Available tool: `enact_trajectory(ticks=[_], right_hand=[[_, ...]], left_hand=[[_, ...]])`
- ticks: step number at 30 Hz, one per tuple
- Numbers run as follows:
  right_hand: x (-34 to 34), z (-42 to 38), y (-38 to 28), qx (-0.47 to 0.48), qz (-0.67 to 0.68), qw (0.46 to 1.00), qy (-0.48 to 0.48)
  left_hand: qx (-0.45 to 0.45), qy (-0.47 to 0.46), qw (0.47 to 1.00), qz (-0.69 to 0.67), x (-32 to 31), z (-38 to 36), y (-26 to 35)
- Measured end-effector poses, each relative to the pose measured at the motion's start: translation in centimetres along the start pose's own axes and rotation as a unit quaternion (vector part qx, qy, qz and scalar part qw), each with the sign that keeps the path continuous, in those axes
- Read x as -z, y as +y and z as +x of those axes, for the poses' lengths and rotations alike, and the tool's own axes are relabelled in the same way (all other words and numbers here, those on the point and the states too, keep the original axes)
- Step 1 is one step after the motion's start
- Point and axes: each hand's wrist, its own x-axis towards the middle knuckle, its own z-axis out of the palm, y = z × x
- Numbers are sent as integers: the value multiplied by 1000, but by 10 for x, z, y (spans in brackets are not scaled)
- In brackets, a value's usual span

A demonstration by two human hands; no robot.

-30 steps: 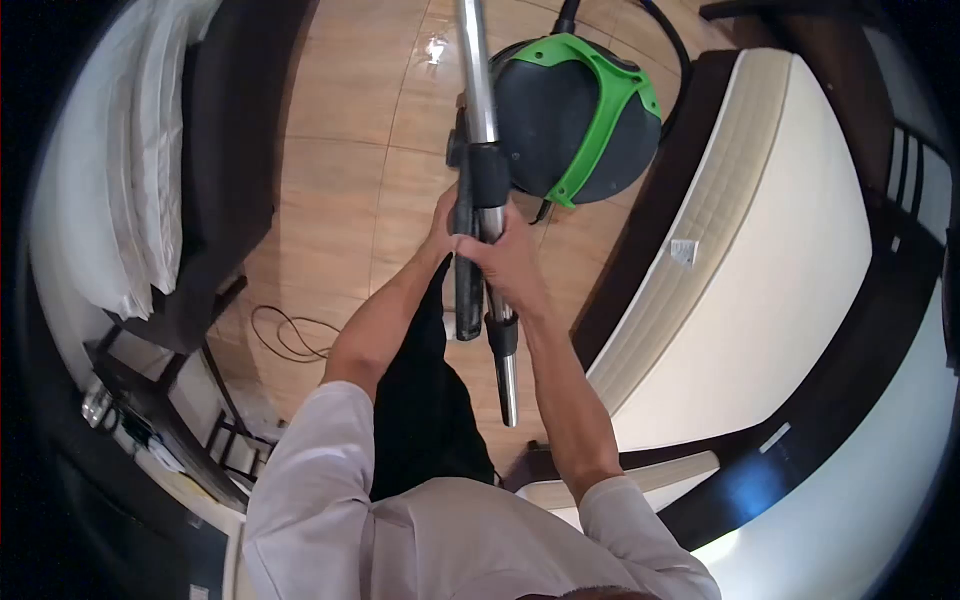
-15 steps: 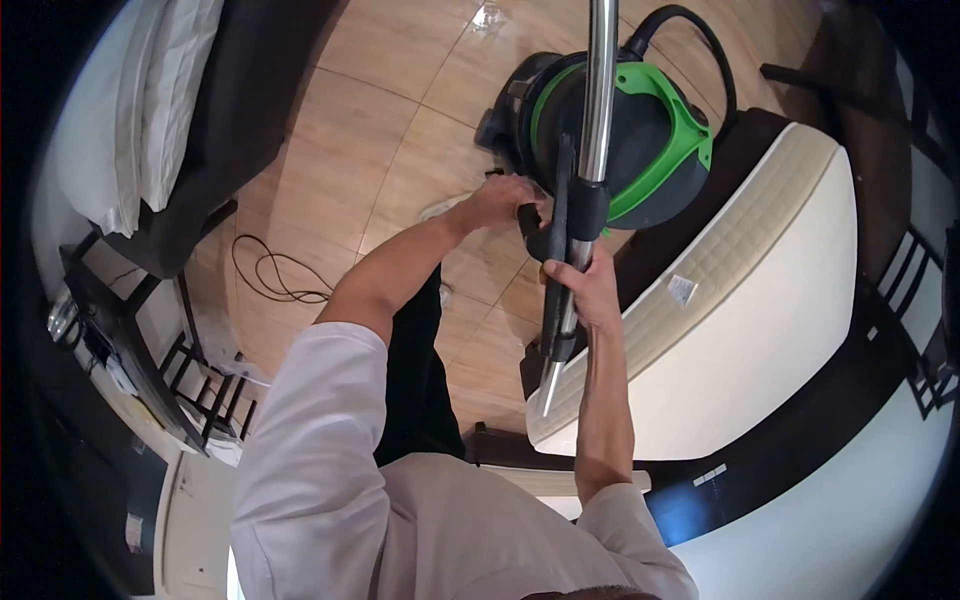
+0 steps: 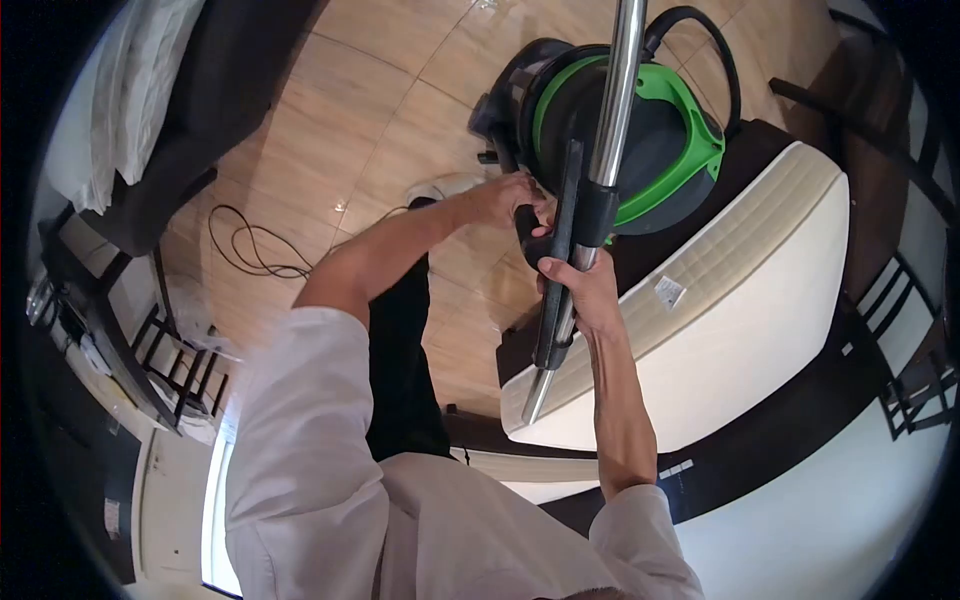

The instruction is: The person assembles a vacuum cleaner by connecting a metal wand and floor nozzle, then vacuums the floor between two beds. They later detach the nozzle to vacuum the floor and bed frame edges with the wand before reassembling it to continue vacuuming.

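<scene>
My right hand point(image 3: 588, 292) grips a shiny metal vacuum wand point(image 3: 620, 90) at its black collar, holding it nearly upright. A long black crevice attachment point(image 3: 562, 260) runs alongside the tube. My left hand point(image 3: 508, 200) reaches forward and closes on a black part at the side of the wand, just in front of the black and green vacuum cleaner point(image 3: 640, 130), which stands on the wooden floor point(image 3: 380, 120). A black hose point(image 3: 715, 50) loops out of the cleaner's top.
A bare cream mattress point(image 3: 760, 290) on a dark frame lies to the right, close to the wand's lower end. A thin cable point(image 3: 250, 250) is coiled on the floor at left. White pillows point(image 3: 110, 110) sit on dark furniture at the far left.
My left hand left the wand's grip and reached forward to the black part beside the tube. The view swung, so the cleaner and mattress now sit lower and closer.
</scene>
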Motion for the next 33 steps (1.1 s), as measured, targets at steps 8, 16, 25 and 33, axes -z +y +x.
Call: enact_trajectory(ticks=[8, 16, 25, 33], right_hand=[[16, -63, -66, -34, 88, 971, -221], [37, -165, -134, 90, -66, 988, -109], [-2, -233, -55, 152, -14, 988, -32], [2, -359, 108, 195, -107, 875, 430]], left_hand=[[43, -107, 993, 28, 0, -14, -29], [216, -59, 957, 183, 41, 7, 103], [141, -25, 988, 55, 24, 51, 377], [170, 50, 984, 20, 47, 61, 452]])
